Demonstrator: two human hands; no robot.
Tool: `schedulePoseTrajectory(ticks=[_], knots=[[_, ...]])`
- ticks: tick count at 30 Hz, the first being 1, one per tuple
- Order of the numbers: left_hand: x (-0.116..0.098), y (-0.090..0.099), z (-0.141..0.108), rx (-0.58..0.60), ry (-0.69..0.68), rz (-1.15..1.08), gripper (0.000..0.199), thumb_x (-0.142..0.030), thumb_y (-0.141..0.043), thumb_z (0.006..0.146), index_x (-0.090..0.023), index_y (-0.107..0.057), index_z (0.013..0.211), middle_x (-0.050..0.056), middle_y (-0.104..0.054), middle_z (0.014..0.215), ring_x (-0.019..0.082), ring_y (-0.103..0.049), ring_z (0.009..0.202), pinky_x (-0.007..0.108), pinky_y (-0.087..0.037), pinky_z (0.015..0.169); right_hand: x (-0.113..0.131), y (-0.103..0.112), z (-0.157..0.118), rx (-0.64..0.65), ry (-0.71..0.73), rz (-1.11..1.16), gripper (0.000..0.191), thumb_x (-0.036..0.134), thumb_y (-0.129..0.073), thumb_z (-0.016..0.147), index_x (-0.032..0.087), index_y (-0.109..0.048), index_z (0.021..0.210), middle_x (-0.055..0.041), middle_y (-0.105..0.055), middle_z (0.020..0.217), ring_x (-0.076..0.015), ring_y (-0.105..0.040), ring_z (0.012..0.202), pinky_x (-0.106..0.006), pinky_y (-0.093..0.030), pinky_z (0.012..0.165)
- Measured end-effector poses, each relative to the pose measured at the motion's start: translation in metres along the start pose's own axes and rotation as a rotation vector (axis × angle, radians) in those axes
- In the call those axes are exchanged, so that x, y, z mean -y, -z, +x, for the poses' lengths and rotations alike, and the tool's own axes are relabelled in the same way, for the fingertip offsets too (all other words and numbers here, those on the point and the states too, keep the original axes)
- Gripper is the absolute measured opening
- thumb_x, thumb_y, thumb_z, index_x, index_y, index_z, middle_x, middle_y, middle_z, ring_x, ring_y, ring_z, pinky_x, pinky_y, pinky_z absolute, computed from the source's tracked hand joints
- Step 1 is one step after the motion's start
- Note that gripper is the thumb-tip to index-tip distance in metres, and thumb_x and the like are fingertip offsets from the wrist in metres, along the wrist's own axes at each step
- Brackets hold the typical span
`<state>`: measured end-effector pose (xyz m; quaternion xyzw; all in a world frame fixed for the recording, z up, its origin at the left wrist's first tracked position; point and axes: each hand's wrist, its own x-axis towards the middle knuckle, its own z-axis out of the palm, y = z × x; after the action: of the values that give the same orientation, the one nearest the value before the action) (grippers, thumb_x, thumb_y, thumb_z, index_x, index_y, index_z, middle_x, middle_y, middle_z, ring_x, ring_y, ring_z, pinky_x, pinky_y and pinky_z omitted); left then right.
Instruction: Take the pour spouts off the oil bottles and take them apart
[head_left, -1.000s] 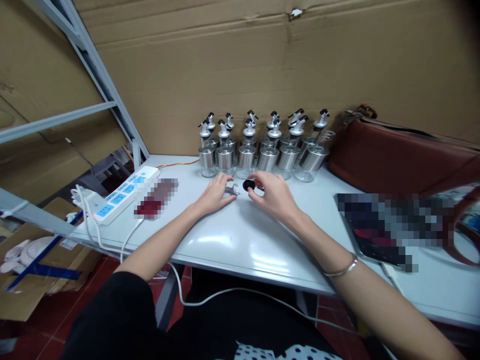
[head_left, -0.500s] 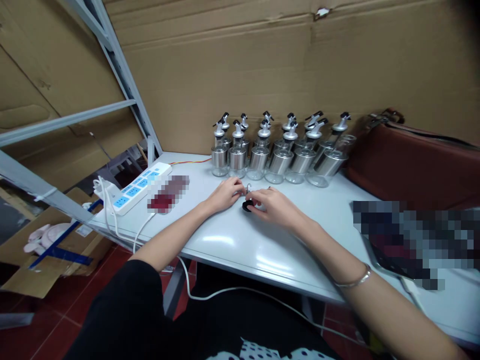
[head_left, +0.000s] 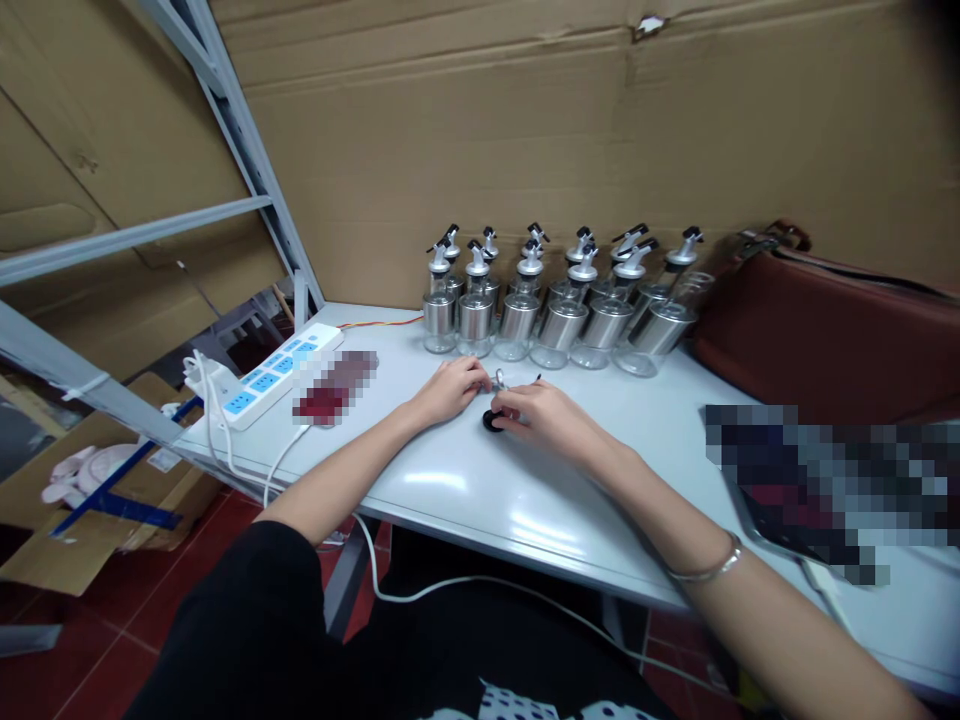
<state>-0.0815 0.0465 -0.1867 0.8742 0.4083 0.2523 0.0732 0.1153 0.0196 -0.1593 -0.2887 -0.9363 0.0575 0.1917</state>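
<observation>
My left hand (head_left: 448, 390) rests on the table with its fingers curled together. Whatever is between those fingertips is too small to make out. A small silvery metal piece (head_left: 500, 378) shows between my two hands, close to the left fingertips. My right hand (head_left: 546, 418) is bent over the table, its thumb and fingers pinching a small black round piece (head_left: 492, 421). The tip of a small dark thing sticks up behind the right knuckles. Beyond the hands stand several glass oil bottles (head_left: 519, 318) with steel sleeves and pourer spouts. The front-right bottle (head_left: 666, 325) has an open neck.
At left on the table (head_left: 442, 520) lie a white power strip (head_left: 289, 375) with plugged-in cables and a blurred-out reddish object (head_left: 330, 395). A brown bag (head_left: 825, 320) and a blurred-out phone-like device (head_left: 787, 500) are at right. Cardboard (head_left: 450, 120) stands behind.
My right hand and the black round piece have shifted slightly downward, towards me. The left hand stays nearly in place. The bottles have not moved.
</observation>
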Motion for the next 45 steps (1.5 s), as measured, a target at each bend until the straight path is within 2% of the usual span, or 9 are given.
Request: schedulePoseTrajectory(ticks=[7, 13, 25, 32, 35, 37, 40, 42, 45], knots=[[0.0, -0.001, 0.0, -0.004, 0.004, -0.01, 0.024, -0.007, -0.044, 0.081, -0.017, -0.064, 0.089, 0.006, -0.058, 0.094, 0.018, -0.055, 0.091, 0.032, -0.042, 0.084, -0.001, -0.001, 0.0, -0.041, 0.024, 0.085, 0.007, 0.012, -0.058, 0.08, 0.018, -0.062, 0.076, -0.0021, -0.062, 0.07, -0.0141, -0.057, 0.065, -0.024, -0.038, 0.065], [-0.002, -0.001, 0.0, -0.008, 0.007, -0.013, 0.023, -0.008, -0.044, 0.081, -0.017, -0.065, 0.088, 0.006, -0.058, 0.092, 0.018, -0.055, 0.09, 0.031, -0.042, 0.082, 0.001, -0.001, 0.001, -0.014, 0.015, 0.051, 0.016, 0.012, -0.052, 0.083, 0.017, -0.058, 0.069, -0.0009, -0.058, 0.066, -0.0134, -0.054, 0.062, -0.024, -0.035, 0.062], [-0.006, 0.001, 0.0, 0.017, 0.022, -0.006, 0.021, -0.011, -0.045, 0.082, -0.018, -0.064, 0.089, 0.005, -0.058, 0.093, 0.019, -0.055, 0.093, 0.032, -0.04, 0.084, 0.001, -0.002, 0.001, -0.03, 0.014, 0.04, 0.014, 0.012, -0.055, 0.081, 0.017, -0.056, 0.067, -0.0004, -0.057, 0.065, -0.0134, -0.053, 0.06, -0.024, -0.034, 0.06], [-0.009, 0.002, -0.001, 0.017, 0.045, 0.012, 0.02, -0.011, -0.046, 0.083, -0.018, -0.064, 0.089, 0.005, -0.059, 0.093, 0.019, -0.055, 0.093, 0.034, -0.037, 0.085, 0.003, 0.005, 0.0, 0.009, -0.047, 0.07, 0.003, 0.02, -0.062, 0.078, 0.018, -0.06, 0.077, -0.0017, -0.065, 0.072, -0.0148, -0.059, 0.064, -0.026, -0.039, 0.065], [-0.009, 0.002, -0.001, 0.015, 0.042, 0.005, 0.019, -0.012, -0.047, 0.083, -0.018, -0.064, 0.089, 0.005, -0.06, 0.094, 0.018, -0.056, 0.093, 0.033, -0.037, 0.085, 0.001, 0.012, -0.001, -0.067, -0.066, 0.087, 0.007, 0.025, -0.057, 0.083, 0.019, -0.061, 0.084, -0.0021, -0.068, 0.077, -0.0148, -0.06, 0.064, -0.027, -0.04, 0.067], [-0.008, 0.003, -0.001, 0.008, 0.039, -0.001, 0.019, -0.013, -0.046, 0.084, -0.018, -0.064, 0.089, 0.005, -0.06, 0.094, 0.018, -0.056, 0.093, 0.033, -0.037, 0.085, -0.004, 0.018, -0.002, -0.2, -0.114, 0.013, 0.007, 0.022, -0.054, 0.083, 0.019, -0.061, 0.085, -0.003, -0.069, 0.079, -0.0173, -0.062, 0.07, -0.029, -0.039, 0.071], [-0.008, 0.003, -0.001, 0.003, 0.057, -0.005, 0.02, -0.013, -0.046, 0.085, -0.019, -0.064, 0.089, 0.004, -0.06, 0.095, 0.018, -0.057, 0.092, 0.034, -0.036, 0.087, -0.02, 0.026, -0.005, -0.367, -0.28, -0.136, 0.012, 0.016, -0.051, 0.081, 0.019, -0.063, 0.085, -0.0056, -0.069, 0.082, -0.0224, -0.063, 0.08, -0.032, -0.038, 0.071], [-0.008, 0.003, -0.001, -0.001, 0.075, -0.005, 0.02, -0.013, -0.046, 0.085, -0.019, -0.064, 0.089, 0.004, -0.06, 0.095, 0.018, -0.057, 0.092, 0.035, -0.036, 0.087, -0.035, 0.03, -0.008, -0.366, -0.411, -0.18, 0.018, 0.014, -0.049, 0.079, 0.019, -0.065, 0.086, -0.0062, -0.07, 0.084, -0.0232, -0.063, 0.08, -0.031, -0.038, 0.068], [-0.008, 0.003, -0.001, 0.001, 0.096, -0.007, 0.019, -0.014, -0.045, 0.085, -0.019, -0.064, 0.089, 0.004, -0.06, 0.096, 0.017, -0.057, 0.093, 0.035, -0.035, 0.088, -0.056, 0.031, -0.015, -0.233, -0.545, -0.185, 0.022, 0.012, -0.049, 0.078, 0.02, -0.068, 0.085, -0.0053, -0.071, 0.084, -0.0219, -0.063, 0.078, -0.028, -0.039, 0.064]])
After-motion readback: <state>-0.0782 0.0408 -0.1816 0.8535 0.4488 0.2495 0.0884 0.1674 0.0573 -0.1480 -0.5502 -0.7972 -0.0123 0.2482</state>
